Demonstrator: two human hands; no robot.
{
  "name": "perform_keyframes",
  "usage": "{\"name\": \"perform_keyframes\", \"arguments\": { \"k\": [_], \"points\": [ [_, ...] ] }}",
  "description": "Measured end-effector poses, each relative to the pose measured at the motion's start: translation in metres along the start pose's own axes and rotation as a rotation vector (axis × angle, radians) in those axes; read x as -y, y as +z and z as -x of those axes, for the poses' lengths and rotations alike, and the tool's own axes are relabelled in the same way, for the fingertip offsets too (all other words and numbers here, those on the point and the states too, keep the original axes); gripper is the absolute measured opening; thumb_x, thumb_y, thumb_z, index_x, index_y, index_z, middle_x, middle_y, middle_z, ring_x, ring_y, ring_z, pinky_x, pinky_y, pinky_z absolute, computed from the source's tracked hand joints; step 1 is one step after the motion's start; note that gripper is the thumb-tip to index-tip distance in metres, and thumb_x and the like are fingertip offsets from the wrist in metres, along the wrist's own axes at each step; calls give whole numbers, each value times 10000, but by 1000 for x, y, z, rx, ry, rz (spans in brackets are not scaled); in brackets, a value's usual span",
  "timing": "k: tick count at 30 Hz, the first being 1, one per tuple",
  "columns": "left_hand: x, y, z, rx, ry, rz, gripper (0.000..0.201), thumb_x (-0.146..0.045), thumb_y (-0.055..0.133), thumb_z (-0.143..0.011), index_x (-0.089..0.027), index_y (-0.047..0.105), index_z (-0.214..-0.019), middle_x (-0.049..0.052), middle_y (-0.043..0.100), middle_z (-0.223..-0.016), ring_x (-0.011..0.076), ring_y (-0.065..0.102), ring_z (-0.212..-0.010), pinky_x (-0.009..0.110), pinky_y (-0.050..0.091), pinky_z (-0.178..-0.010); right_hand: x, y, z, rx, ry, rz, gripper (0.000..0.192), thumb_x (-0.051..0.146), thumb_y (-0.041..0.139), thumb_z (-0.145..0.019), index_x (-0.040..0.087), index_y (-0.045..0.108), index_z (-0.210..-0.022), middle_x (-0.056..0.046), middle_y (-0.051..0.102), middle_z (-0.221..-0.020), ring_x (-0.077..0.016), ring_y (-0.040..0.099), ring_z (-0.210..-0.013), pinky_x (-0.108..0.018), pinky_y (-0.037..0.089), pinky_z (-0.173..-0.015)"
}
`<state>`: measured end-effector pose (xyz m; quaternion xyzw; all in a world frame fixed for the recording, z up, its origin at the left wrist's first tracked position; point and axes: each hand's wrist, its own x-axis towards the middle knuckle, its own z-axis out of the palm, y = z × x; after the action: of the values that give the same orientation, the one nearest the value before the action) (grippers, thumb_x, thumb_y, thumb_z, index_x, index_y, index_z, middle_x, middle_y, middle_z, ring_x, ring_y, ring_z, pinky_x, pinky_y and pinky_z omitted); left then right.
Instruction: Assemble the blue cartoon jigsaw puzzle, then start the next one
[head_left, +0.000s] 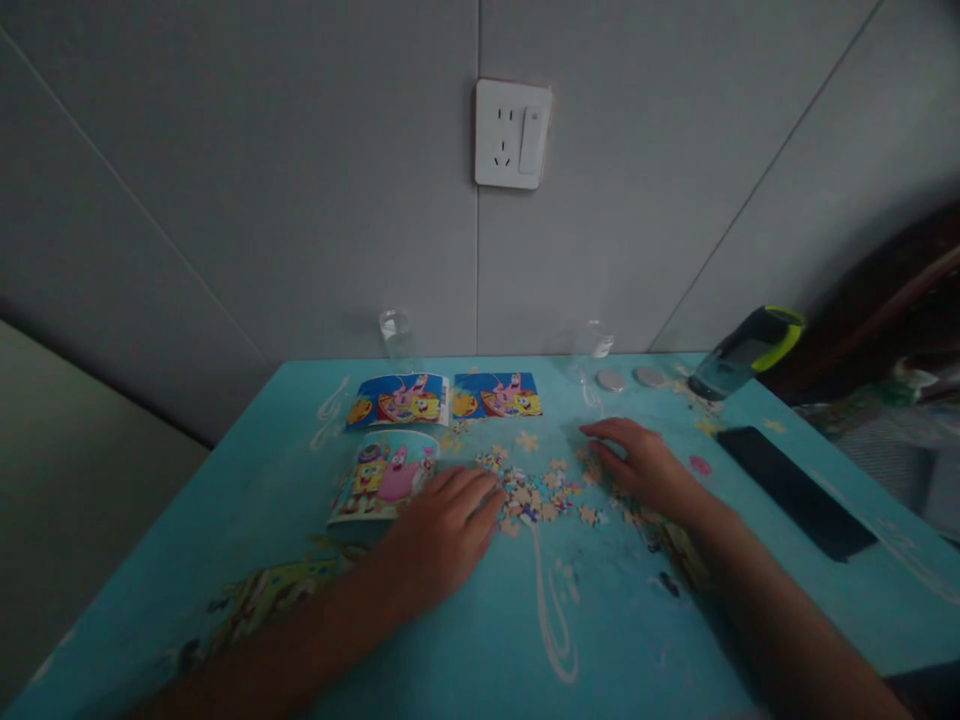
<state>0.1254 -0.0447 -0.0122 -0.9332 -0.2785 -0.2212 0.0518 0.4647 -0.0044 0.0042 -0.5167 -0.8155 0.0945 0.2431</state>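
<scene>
A loose pile of small jigsaw puzzle pieces (536, 495) lies mid-table, many showing plain tan backs and some printed in colour. My left hand (450, 520) rests at the pile's left edge, palm down, its fingers stretched out beside the pieces; nothing shows in it. Over the right side of the pile, my right hand (634, 455) has its thumb and forefinger apart, with no piece visible between them. Just left of my left hand is a curled cartoon picture sheet (386, 475). Two blue cartoon picture cards (401, 400) (496, 395) lie behind it.
Against the wall stand two clear plastic containers (397, 332) (596, 345), with two round lids (610, 380) (649, 376) nearby. A dark bottle with a lime-green loop (742, 355) leans at the back right. A black phone-like slab (795, 490) lies on the right of the blue patterned tablecloth (480, 650).
</scene>
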Motion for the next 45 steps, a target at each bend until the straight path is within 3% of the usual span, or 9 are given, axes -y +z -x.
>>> {"name": "perform_keyframes", "arguments": {
  "k": [4, 11, 17, 21, 24, 27, 32, 40, 45],
  "points": [
    [-4, 2, 9, 31, 10, 73, 270, -226, 529, -1007, -152, 648, -1238, 116, 648, -1322, 268, 590, -1233, 486, 488, -1064, 21, 0, 4, 80, -34, -43, 261, 335, 578, -1002, 240, 732, -1189, -90, 743, -1050, -239, 683, -973, -418, 553, -895],
    [-5, 0, 13, 88, 5, 84, 245, -182, 525, -1025, -134, 629, -1241, 105, 662, -1218, 244, 587, -1173, 435, 486, -1040, 84, 34, 12, 174, -200, -63, 290, 358, 630, -982, 273, 715, -1247, -76, 693, -1022, -229, 639, -946, -406, 519, -859],
    [-4, -3, 16, 110, 16, 50, 242, -174, 480, -1044, -147, 608, -1247, 82, 666, -1059, 232, 607, -1000, 418, 523, -885, 80, 39, 13, 168, -202, -84, 192, 318, 599, -1001, 254, 769, -1063, -69, 700, -1004, -220, 641, -944, -399, 511, -874],
    [-4, -7, 14, 115, 28, 21, 229, -166, 462, -1048, -141, 609, -1223, 69, 655, -984, 216, 603, -928, 393, 521, -837, 77, 29, 11, 140, -100, -181, 198, 281, 571, -1009, 227, 762, -1008, -61, 732, -958, -201, 673, -900, -374, 533, -854],
    [-3, -9, 14, 100, 42, 6, 249, -153, 437, -1052, -128, 603, -1237, 71, 650, -951, 209, 603, -906, 381, 527, -828, 81, 24, 14, 175, -14, -336, 191, 331, 596, -1000, 247, 767, -1017, -38, 753, -932, -174, 694, -823, -321, 559, -756],
    [-1, -12, 15, 83, 37, 19, 259, -139, 435, -1048, -111, 596, -1249, 82, 656, -973, 213, 613, -936, 385, 541, -857, 92, 24, 16, 259, -94, -416, 208, 377, 613, -997, 276, 765, -1096, -29, 766, -964, -171, 702, -853, -320, 561, -769],
    [1, -10, 18, 102, -70, 114, 267, -115, 463, -1032, -139, 595, -1263, 83, 657, -1083, 199, 630, -989, 361, 559, -890, 103, 34, 15, 261, -300, -249, 240, 324, 553, -1033, 261, 762, -1133, -57, 763, -987, -204, 681, -918, -406, 517, -899],
    [1, -1, 20, 99, -171, 220, 306, -58, 472, -1010, -167, 591, -1271, 65, 657, -1123, 180, 645, -1024, 348, 571, -931, 87, 44, 12, 194, -292, -117, 231, 351, 627, -986, 258, 766, -1145, -80, 717, -1005, -231, 655, -947, -417, 532, -866],
    [4, 2, 20, 66, -182, 216, 315, -81, 500, -1008, -169, 579, -1301, 77, 644, -1152, 193, 631, -1063, 368, 565, -951, 82, 36, 12, 191, -274, -71, 216, 323, 592, -1003, 257, 784, -1077, -79, 720, -975, -222, 669, -910, -409, 541, -853]
  ]
}}
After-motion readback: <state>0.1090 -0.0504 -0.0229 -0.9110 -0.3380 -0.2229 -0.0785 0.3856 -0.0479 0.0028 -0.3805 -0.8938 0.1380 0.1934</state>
